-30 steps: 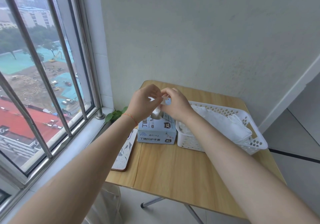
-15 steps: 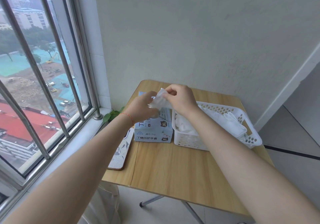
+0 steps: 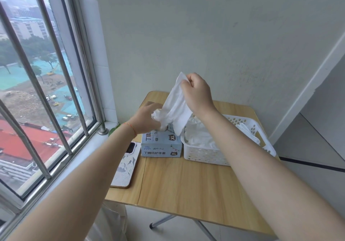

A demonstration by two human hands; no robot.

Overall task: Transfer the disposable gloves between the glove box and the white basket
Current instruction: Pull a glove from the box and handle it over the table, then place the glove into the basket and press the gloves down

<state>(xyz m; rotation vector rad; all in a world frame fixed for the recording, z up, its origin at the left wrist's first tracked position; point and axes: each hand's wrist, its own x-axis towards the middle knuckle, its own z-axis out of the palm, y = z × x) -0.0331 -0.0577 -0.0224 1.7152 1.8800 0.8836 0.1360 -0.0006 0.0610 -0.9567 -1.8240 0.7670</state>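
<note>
Head view, one item per line.

Right hand [image 3: 198,93]: raised above the box, fingers curled and pinching the top edge of a glove [image 3: 176,106].

Glove: white, hanging from that pinch. Its long axis runs steeply down, slanting a little from upper left to lower right. The free lower end dangles at the seam between box and basket, not yet inside either.

Left hand [image 3: 147,118]: low, at the top of the box, fingers bunched in crumpled white glove material at the opening (exact grip hard to tell, but the fingers look curled into it).

Box [image 3: 161,144]: pale blue, marked XL, upright on the table [image 3: 186,184], touching or just beside the basket's left wall.

Basket [image 3: 205,154]: white, perforated, to the right of the box, already holding a heap of white gloves.

Phone [image 3: 125,166]: patterned case, at the table's left edge, apart from the work.

Judgement: the glove appears to be leaving the box for the basket. The basket lies below and to the right of the right hand, the nearer one, so a short rightward carry and a lowering should do, the left hand steadying the box.
</note>
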